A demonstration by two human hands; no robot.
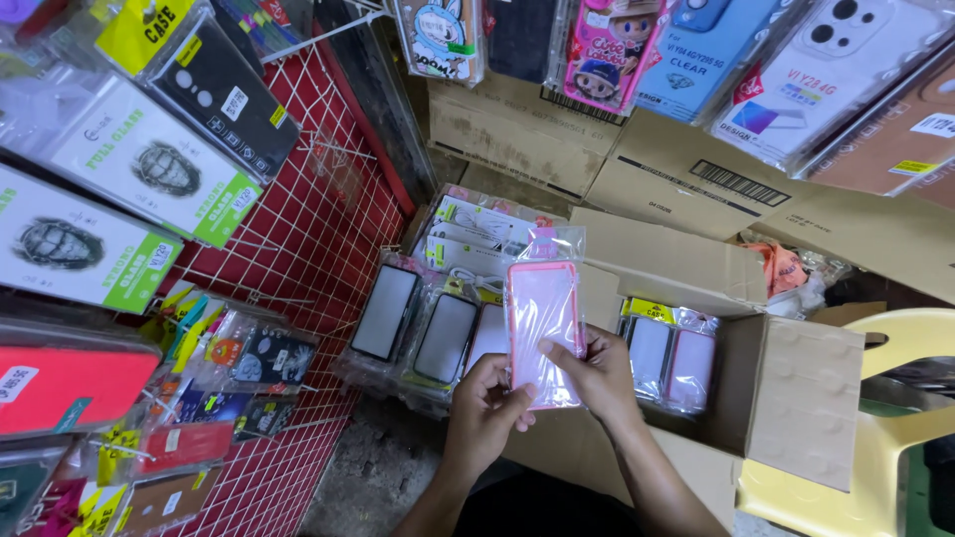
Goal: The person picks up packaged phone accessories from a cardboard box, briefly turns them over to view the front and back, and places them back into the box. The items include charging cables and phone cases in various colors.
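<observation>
We are holding a pink case [543, 328] in its clear bag upright between both hands. Our left hand [484, 403] is closing on its lower left edge, fingers curled behind and thumb coming round the front near the bottom corner. Our right hand [594, 373] is gripping the lower right edge, thumb lying across the front of the bag and fingers wrapped behind. So both hands are clamped on the case, low down, leaving the upper half and the bag's hang tab free above them.

We are judging it light and fairly stiff at the rim, with a thin back that may flex. The plastic bag is looking glossy and likely slippery, so gripping by the two long edges, where the frame is firmest, seems safer than pinching the loose film at the top.

Just beyond our right hand, an open cardboard box [796, 398] is holding more bagged cases [671, 358] standing on end. Just beyond our left hand, other packaged cases [418, 333] with dark fronts are lying in a loose row. Farther left of that hand, a red wire grid [298, 249] is carrying hanging packs. Well beyond both hands, more boxes [527, 134] are stacking up, with cases hanging above them. To the far right, a yellow plastic chair [895, 438] is standing beside the box.
</observation>
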